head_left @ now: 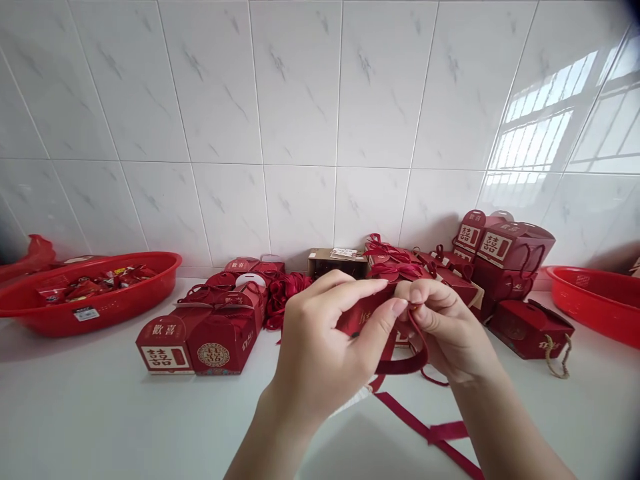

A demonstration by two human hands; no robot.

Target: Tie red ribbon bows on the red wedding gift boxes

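My left hand (325, 340) and my right hand (445, 327) meet in the middle of the picture over a white counter (100, 413). Between them is a small red gift box (365, 313), mostly hidden behind the fingers. A dark red ribbon (405, 363) loops under the box and trails toward me across the counter. My left thumb and fingers pinch the box and ribbon. My right fingers are curled shut on the ribbon at the box's top.
Closed red gift boxes (210, 333) lie left of centre, with more stacked at the right (510, 260). A pile of red ribbons (285, 293) and a brown carton (335, 261) sit behind. A red basin with sweets (90, 293) is far left, another red basin (600, 300) far right. Tiled wall behind.
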